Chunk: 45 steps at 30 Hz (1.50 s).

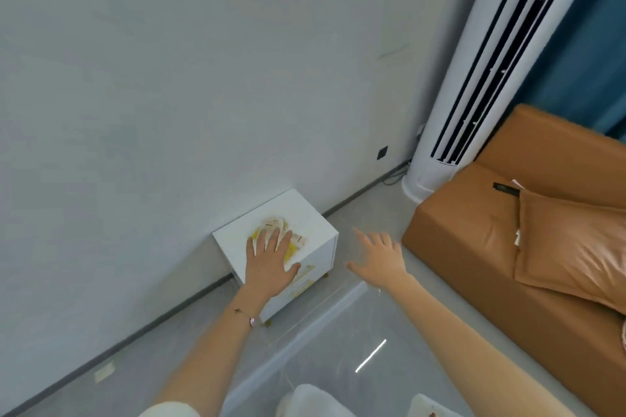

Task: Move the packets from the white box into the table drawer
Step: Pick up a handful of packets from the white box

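Observation:
A small white bedside table (316,218) stands on the floor against the wall. Two shut drawers with gold handles (304,284) show on its front. Yellow and cream packets (275,224) lie in a small heap on its top. My left hand (269,264) is spread flat over the near part of the heap, fingers apart, and hides some of the packets. My right hand (379,259) hangs in the air to the right of the table, fingers apart, holding nothing. No separate white box is in view.
An orange sofa (491,223) with a matching cushion (572,240) fills the right side. A tall white air conditioner (474,85) stands in the corner behind it. A clear glossy surface (338,335) lies between me and the table, with white shapes (315,399) at the bottom edge.

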Available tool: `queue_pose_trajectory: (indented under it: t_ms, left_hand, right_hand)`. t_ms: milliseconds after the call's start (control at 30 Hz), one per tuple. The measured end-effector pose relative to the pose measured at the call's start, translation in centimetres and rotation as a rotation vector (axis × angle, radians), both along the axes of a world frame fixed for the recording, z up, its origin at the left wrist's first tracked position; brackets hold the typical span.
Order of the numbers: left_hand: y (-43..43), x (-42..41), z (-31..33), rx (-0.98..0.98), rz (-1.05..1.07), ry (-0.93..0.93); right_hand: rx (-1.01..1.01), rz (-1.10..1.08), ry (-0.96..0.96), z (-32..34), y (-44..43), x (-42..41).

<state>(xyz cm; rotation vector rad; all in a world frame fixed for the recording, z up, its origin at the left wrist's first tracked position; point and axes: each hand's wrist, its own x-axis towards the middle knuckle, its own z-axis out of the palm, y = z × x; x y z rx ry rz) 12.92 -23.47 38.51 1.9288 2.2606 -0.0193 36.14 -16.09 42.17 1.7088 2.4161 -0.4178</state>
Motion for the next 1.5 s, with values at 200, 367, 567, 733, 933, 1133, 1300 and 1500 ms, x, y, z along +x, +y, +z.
queue_pose_trajectory:
  t_ms: [200, 367, 567, 733, 933, 1133, 1300, 1500]
  left_hand:
    - [2.6, -4.5, -1.8, -0.044, 0.167, 0.01]
    - [7.0, -8.7, -4.8, -0.11, 0.259, -0.013]
    - [12.7, -11.4, -8.2, -0.244, 0.322, -0.131]
    - [15.9, -13.7, -10.6, -0.336, 0.31, -0.13]
    - [18.5, -15.4, -16.0, -0.322, 0.481, -0.283]
    - [21.8, -16.1, -26.6, -0.341, 0.787, -0.465]
    - [24.7, -16.9, -36.2, -0.283, 0.883, -0.528]
    - [26.9, -18.7, -42.5, -0.178, 0.913, -0.599]
  right_hand:
    - [-0.023, 0.143, -0.033, -1.6, 6.3, -5.5]
    - [-0.06, 0.222, -0.09, -3.3, 11.9, -9.5]
    - [-0.089, 0.172, -0.126, -4.6, 18.3, -11.4]
    - [-0.155, 0.171, -0.132, -6.0, 22.4, -13.3]
    - [-0.296, 0.228, -0.134, -12.6, 27.2, -17.7]
    - [-0.427, 0.27, -0.137, -25.7, 31.3, -24.8]
    - [-0.498, 0.189, -0.015, -36.4, 33.7, -30.9]
    - [-0.481, 0.202, 0.074, -43.9, 35.4, -34.3]
